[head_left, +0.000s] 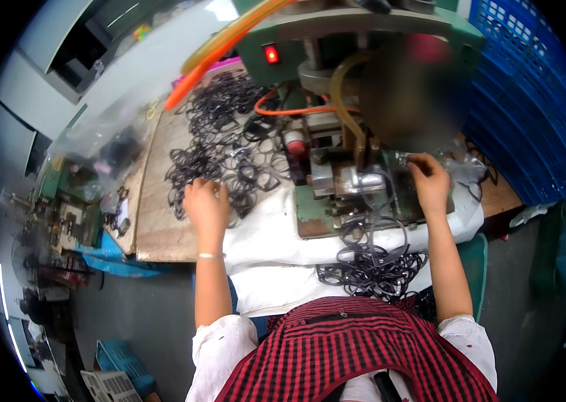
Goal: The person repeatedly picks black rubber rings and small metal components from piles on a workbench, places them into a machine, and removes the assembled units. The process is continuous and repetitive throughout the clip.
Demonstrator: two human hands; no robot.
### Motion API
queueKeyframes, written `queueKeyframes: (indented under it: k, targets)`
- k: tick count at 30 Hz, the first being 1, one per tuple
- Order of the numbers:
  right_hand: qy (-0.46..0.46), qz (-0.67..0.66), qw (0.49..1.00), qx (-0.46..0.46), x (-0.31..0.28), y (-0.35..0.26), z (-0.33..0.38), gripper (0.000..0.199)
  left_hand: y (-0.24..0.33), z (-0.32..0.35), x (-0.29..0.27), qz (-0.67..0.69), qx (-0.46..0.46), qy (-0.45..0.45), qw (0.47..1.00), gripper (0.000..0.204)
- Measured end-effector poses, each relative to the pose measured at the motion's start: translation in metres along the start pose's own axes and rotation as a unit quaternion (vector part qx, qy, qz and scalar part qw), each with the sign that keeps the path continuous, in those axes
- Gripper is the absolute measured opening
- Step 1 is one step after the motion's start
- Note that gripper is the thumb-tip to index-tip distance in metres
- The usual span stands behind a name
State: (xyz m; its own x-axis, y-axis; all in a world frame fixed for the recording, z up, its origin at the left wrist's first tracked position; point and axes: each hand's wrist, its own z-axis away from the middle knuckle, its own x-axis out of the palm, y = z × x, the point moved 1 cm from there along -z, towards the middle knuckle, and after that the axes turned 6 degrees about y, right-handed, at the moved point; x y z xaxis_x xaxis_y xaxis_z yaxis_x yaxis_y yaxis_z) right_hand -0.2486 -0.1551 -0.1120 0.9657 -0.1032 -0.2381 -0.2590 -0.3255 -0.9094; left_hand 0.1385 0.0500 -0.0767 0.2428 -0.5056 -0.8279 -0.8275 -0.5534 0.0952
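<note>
My left hand (pixel 207 206) is at the near edge of a pile of black rubber-like loops (pixel 213 161) on the wooden table. Its fingers are curled closed, and whatever they hold cannot be made out. To the right, my right hand (pixel 432 182) is beside the metal fixture (pixel 366 179) of a green bench press (pixel 266 30). Thumb and forefinger come together in a pinch there, with anything between them too small to name. More black loops (pixel 377 271) hang and lie in a tangle on the white cloth (pixel 273 285) in front of the press.
An orange tube (pixel 192 90) and a yellowish hose (pixel 340 87) run near the press. Blue plastic crates (pixel 531 100) stand stacked at the right. A red switch (pixel 271 53) glows on the press. Clear plastic bags (pixel 105 157) lie at the left, by another green machine (pixel 72 218).
</note>
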Motion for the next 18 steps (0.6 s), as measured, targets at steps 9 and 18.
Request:
queueKeyframes:
  k: [9,18]
  targets:
    - [0.019,0.036,0.999,-0.018,-0.046,-0.010,0.035,0.012,0.005,0.030,0.096,0.093,-0.003,-0.011,0.996,0.017]
    - [-0.118,-0.162,0.980,-0.009,0.031,-0.093,0.015,0.030,0.064,0.021,0.056,0.666,-0.216,0.038,0.713,0.011]
